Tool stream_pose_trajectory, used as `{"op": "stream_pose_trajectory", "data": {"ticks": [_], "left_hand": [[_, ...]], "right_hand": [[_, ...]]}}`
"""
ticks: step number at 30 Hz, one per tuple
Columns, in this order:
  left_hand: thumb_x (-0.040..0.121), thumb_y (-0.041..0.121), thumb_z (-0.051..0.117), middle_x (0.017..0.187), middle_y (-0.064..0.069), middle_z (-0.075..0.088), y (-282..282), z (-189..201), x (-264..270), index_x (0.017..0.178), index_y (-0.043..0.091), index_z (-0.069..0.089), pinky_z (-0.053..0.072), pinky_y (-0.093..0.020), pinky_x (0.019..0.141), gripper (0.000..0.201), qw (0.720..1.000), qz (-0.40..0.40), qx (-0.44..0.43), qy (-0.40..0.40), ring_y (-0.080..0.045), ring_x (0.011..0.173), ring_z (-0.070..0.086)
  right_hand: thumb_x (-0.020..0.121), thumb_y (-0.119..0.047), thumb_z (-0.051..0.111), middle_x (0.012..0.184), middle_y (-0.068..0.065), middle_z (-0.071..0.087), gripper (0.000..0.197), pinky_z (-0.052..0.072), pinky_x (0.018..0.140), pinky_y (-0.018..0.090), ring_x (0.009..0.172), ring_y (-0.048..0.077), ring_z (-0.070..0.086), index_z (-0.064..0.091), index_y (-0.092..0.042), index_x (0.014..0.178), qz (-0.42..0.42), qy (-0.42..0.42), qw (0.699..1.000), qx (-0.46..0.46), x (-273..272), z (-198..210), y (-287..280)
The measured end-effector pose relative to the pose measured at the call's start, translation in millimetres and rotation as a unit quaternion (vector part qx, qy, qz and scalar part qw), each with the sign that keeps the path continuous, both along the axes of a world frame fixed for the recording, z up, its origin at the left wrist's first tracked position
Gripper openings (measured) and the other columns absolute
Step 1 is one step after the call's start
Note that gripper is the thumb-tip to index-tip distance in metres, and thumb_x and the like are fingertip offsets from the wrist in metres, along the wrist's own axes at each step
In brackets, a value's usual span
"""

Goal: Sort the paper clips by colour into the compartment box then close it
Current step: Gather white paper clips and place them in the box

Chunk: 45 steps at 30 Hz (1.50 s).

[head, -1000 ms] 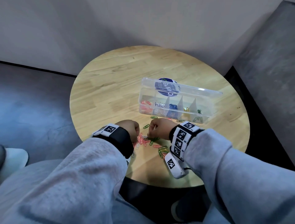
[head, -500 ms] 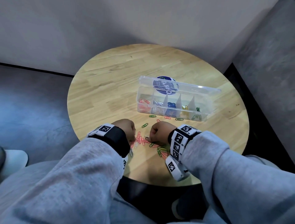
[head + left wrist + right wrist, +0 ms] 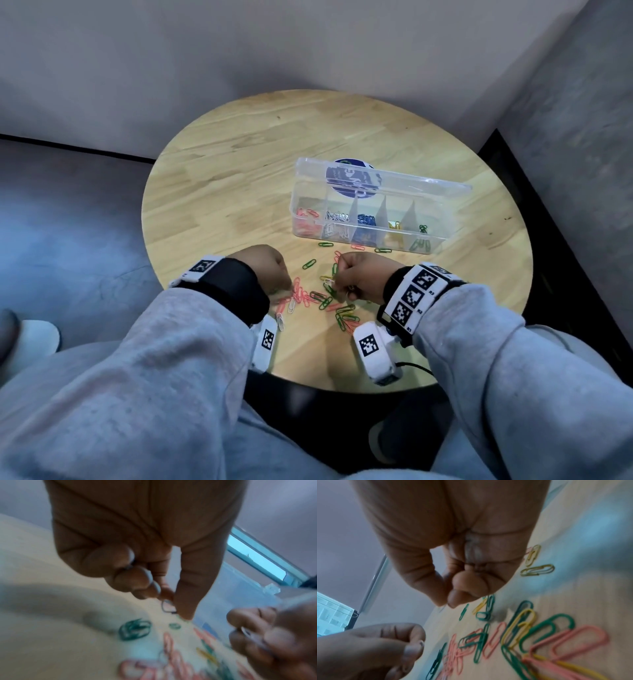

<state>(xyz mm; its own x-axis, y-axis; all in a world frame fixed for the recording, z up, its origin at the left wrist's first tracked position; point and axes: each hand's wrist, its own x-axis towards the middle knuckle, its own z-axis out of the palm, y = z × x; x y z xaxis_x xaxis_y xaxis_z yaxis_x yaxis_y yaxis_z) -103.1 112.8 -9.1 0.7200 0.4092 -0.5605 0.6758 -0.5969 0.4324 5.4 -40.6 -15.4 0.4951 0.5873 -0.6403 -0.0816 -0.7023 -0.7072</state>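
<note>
The clear compartment box (image 3: 428, 245) stands open on the round table, lid upright; its cells hold pink, white, blue, yellow and green clips. A loose pile of paper clips (image 3: 325, 301) in pink, green, yellow and white lies at the near edge, seen close in the right wrist view (image 3: 530, 635). My left hand (image 3: 277, 281) hovers over the pile's left side with fingers curled, and thumb and forefinger pinch a thin pale clip (image 3: 167, 605). My right hand (image 3: 337, 281) is at the pile's right side, its thumb and forefinger (image 3: 445, 604) pinching a white clip (image 3: 329, 281).
Three stray clips (image 3: 325, 244) lie just in front of the box. A round blue sticker (image 3: 352, 178) shows behind the lid. The table (image 3: 239, 171) sits in a corner, with grey walls behind and to the right. My knees are under its near edge.
Both hands have stayed over the loose pile, shifting only slightly. The right hand has dropped a little towards the clips.
</note>
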Motion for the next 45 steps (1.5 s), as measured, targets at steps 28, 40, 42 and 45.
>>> {"op": "stream_pose_trajectory", "data": {"ticks": [28,40,42,45], "left_hand": [[0.085,-0.002,0.042,0.066,-0.006,0.050,8.6,38.2,-13.4,0.066,0.014,0.041,0.027,-0.010,0.034,0.025,0.897,0.285,-0.290,-0.176,-0.012,0.052,0.041],[0.088,0.002,0.044,0.066,-0.004,0.049,8.6,35.3,-10.9,0.067,0.015,0.043,0.029,-0.009,0.034,0.024,0.907,0.271,-0.277,-0.166,-0.012,0.053,0.040],[0.087,0.003,0.044,0.066,-0.004,0.050,8.3,34.1,-11.0,0.068,0.015,0.044,0.030,-0.010,0.035,0.023,0.908,0.269,-0.275,-0.166,-0.012,0.053,0.041],[0.087,0.002,0.044,0.066,-0.004,0.050,9.0,32.5,-11.4,0.069,0.015,0.044,0.030,-0.011,0.035,0.022,0.908,0.268,-0.273,-0.168,-0.013,0.054,0.041]], "right_hand": [[0.077,-0.038,0.065,0.089,0.002,0.062,0.029,0.041,0.059,0.029,0.072,0.019,0.051,0.051,-0.018,0.091,0.268,-0.327,0.897,-0.132,-69.9,-3.5,34.9],[0.075,-0.025,0.067,0.076,-0.009,0.056,0.018,0.042,0.055,0.023,0.073,0.017,0.057,0.056,-0.027,0.089,0.228,-0.318,0.915,-0.101,-60.5,-5.6,22.0],[0.077,-0.027,0.069,0.082,-0.007,0.059,0.020,0.047,0.061,0.026,0.077,0.019,0.059,0.055,-0.028,0.092,0.261,-0.320,0.904,-0.110,-58.5,-5.3,23.6],[0.081,-0.025,0.067,0.093,-0.002,0.066,0.011,0.047,0.066,0.027,0.081,0.019,0.060,0.061,-0.022,0.090,0.291,-0.326,0.890,-0.132,-52.5,-3.1,27.2]]}}
